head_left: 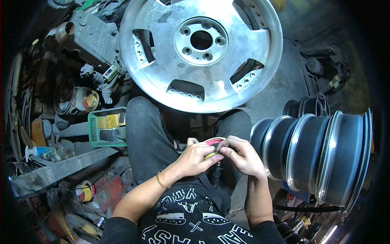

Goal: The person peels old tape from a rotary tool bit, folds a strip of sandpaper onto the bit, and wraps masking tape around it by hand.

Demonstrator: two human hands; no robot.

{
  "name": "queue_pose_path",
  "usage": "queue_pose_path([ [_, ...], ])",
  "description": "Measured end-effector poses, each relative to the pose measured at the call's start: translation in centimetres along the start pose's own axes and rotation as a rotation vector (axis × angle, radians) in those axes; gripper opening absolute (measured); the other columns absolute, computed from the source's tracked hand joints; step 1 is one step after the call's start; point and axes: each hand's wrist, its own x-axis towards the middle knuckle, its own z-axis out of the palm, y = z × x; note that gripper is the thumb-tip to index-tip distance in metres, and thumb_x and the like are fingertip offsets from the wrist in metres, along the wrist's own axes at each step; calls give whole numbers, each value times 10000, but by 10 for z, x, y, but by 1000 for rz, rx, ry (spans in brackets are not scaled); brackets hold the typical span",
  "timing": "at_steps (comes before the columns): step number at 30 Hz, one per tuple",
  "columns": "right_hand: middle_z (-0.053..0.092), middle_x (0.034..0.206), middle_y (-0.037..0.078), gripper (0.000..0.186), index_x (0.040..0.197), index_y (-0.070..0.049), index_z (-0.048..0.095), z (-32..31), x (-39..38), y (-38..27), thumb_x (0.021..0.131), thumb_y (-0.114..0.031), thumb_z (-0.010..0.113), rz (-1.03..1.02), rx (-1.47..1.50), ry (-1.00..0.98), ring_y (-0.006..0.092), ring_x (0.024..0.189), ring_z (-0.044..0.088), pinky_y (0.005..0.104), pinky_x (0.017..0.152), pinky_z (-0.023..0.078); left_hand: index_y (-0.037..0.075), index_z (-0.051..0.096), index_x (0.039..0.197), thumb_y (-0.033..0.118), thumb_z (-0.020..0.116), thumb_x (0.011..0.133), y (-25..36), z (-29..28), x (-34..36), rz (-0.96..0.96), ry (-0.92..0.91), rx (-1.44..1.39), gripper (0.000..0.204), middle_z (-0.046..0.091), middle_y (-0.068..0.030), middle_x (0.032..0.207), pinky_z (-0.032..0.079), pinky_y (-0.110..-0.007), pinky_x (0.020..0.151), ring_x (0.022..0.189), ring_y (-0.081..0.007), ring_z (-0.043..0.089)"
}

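Note:
My left hand point(198, 157) and my right hand point(239, 154) meet over my lap, in front of my belly. Between them is a small round disc with a red face and a yellow rim point(214, 142), partly covered by my fingers. The left hand grips its near left side, while the right thumb and fingers pinch at its right edge. Just below the disc, a black tool handle or hose fitting point(215, 175) shows; whether it joins the disc I cannot tell. Beyond my knees, a large silver wheel rim point(162, 81) faces up, with a centre bore and several bolt holes.
Several black wheel barrels with polished lips point(308, 156) are lined up at my right. On my left are a green plastic basket point(92, 136) with yellow sheets, a bucket point(67, 99), a metal beam point(61, 171) and a red-and-yellow roll point(86, 191) among clutter.

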Motion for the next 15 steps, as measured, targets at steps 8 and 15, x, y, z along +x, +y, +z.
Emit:
queue_pose_path([
  [8,562,724,2,159,866,17,654,-1,-4,1,854,-123,729,209,-29,32,65,681,478,244,631,425,74,626,785,344,654,903,7,2,0,-37,-3,93,296,666,-116,799,308,-423,759,758,-268,622],
  [15,617,788,101,178,897,48,635,4,-2,10,896,-129,658,106,-98,53,170,751,579,308,696,461,87,715,1081,319,635,930,-4,6,-7,-119,53,-75,289,715,-121,1049,369,-371,809,946,-255,677],
])
